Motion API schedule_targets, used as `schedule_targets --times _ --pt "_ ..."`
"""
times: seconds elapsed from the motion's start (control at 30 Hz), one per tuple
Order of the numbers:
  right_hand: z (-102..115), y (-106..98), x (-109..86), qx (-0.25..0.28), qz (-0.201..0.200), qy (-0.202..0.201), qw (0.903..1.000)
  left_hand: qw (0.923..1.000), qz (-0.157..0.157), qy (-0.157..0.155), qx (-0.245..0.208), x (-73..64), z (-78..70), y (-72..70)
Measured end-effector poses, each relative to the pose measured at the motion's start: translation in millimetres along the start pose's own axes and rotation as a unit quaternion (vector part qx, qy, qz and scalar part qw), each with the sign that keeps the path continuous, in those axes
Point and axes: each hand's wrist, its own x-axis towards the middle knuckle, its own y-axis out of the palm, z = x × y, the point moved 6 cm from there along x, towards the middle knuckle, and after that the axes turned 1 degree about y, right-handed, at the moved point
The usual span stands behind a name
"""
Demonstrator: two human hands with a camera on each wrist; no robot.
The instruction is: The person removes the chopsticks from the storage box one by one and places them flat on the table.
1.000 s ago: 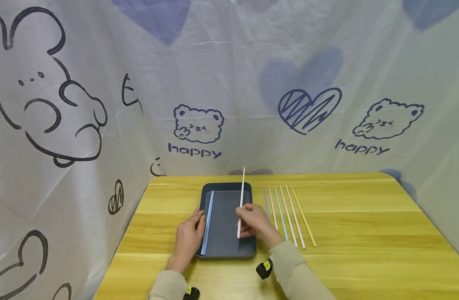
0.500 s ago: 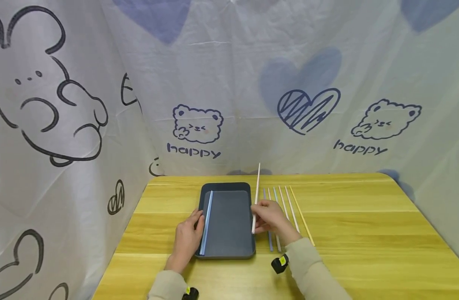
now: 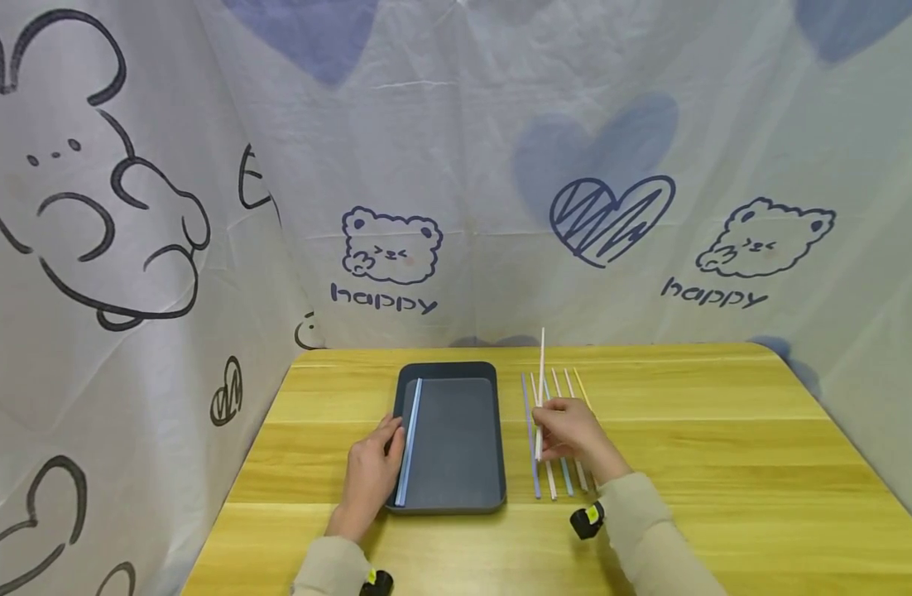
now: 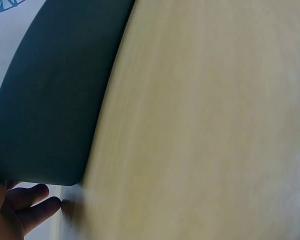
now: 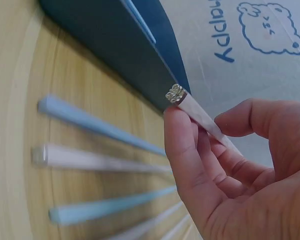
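Observation:
My right hand (image 3: 571,426) pinches a pale pinkish-white chopstick (image 5: 200,114) between thumb and fingers, above a row of chopsticks. The chopstick points upward and away, and its patterned end shows in the right wrist view. A dark grey tray (image 3: 456,447) lies left of the row, with a light blue pair of chopsticks (image 3: 409,443) along its left side. At the tray's left rim rests my left hand (image 3: 374,468). In the left wrist view its loosely spread fingers (image 4: 37,212) show past the tray's edge; the thumb is hidden there.
A row of chopsticks lies on the wooden table (image 3: 709,463), including a purple-blue chopstick (image 3: 530,439), a light blue chopstick (image 5: 105,202) and a yellow chopstick (image 3: 581,387). A printed curtain (image 3: 493,273) hangs behind the table.
My right hand has carried the pale chopstick rightward from over the tray to over the row on the table. The left hand stays at the tray's left rim.

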Motion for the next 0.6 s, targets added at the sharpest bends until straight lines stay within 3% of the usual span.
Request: schedule_targets --times 0.6 --pt "-32 -67 -6.7 -0.058 -0.023 0.033 0.9975 1.0 -0.005 0.001 -0.002 1.4 1.8 -0.8"
